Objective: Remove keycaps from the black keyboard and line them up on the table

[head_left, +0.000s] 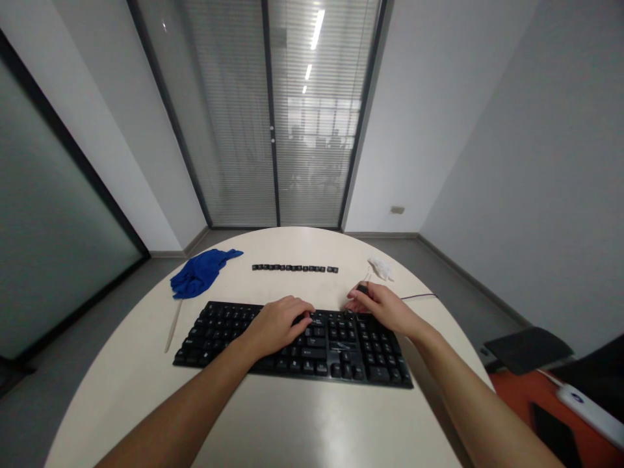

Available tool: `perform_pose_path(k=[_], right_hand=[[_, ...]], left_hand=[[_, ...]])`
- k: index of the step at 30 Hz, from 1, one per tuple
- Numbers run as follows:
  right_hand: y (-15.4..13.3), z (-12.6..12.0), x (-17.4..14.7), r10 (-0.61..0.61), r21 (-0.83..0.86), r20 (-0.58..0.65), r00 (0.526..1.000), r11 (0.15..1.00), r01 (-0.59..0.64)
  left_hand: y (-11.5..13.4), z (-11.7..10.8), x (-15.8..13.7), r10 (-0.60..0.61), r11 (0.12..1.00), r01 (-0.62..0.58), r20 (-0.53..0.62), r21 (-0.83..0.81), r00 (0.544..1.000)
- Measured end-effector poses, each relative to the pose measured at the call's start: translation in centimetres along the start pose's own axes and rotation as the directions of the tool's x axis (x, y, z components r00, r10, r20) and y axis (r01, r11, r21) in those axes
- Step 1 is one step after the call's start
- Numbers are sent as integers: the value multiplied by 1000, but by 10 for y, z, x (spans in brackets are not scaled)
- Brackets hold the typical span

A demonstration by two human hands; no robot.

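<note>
A black keyboard (314, 354) lies across the near part of the table, and a row of its top keys seems to be off. My left hand (277, 325) rests on its upper middle, fingers bent over the keys and thumb apart, with nothing visible in it. Just above the keyboard's upper right edge, my right hand (383, 305) pinches a small black keycap (363, 288) between thumb and finger. Thin white sticks (368, 277) show just beyond that hand; whether it touches them I cannot tell. Several loose black keycaps (292, 268) stand in a row beyond the keyboard.
A crumpled blue cloth (202, 273) lies at the table's left, with a pale stick (173, 327) below it. White crumpled tissue (381, 268) sits at the right, near a dark cable (419, 296). A red-orange chair (517, 400) with a white power strip (591, 413) stands lower right.
</note>
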State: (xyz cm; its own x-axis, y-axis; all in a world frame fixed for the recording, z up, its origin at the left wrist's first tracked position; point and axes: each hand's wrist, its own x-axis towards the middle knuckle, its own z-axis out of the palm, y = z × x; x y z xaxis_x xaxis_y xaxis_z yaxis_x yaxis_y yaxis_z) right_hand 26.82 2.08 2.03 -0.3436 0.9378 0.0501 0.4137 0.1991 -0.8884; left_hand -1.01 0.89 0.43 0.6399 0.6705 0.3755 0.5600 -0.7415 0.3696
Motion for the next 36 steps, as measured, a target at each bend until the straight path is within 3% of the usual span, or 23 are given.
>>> perform_pose_path(k=[6,16,20,26,32,36], right_hand=[[0,12,5,30,128,-85,996,992,-19],[-29,78,2,3,228,-211,977,972,47],[-24,84,2,-16,182,-216,976,982,56],[-22,82,4,61,266,-173,983,964,-12],[-27,71,0,-31,86,-64,997,996,36],[-34,64,-4,-124,-129,-78,989,985,113]], left_hand=[[1,-1,0,2,1000,-2,1,4,1000],[0,-4,-2,65,998,-65,-32,4,997],[0,-4,-2,78,997,-78,-15,-3,997],[1,-5,-1,91,996,-91,-9,4,996],[1,-4,-1,114,993,-114,6,-4,993],[0,-3,-1,112,994,-112,12,3,994]])
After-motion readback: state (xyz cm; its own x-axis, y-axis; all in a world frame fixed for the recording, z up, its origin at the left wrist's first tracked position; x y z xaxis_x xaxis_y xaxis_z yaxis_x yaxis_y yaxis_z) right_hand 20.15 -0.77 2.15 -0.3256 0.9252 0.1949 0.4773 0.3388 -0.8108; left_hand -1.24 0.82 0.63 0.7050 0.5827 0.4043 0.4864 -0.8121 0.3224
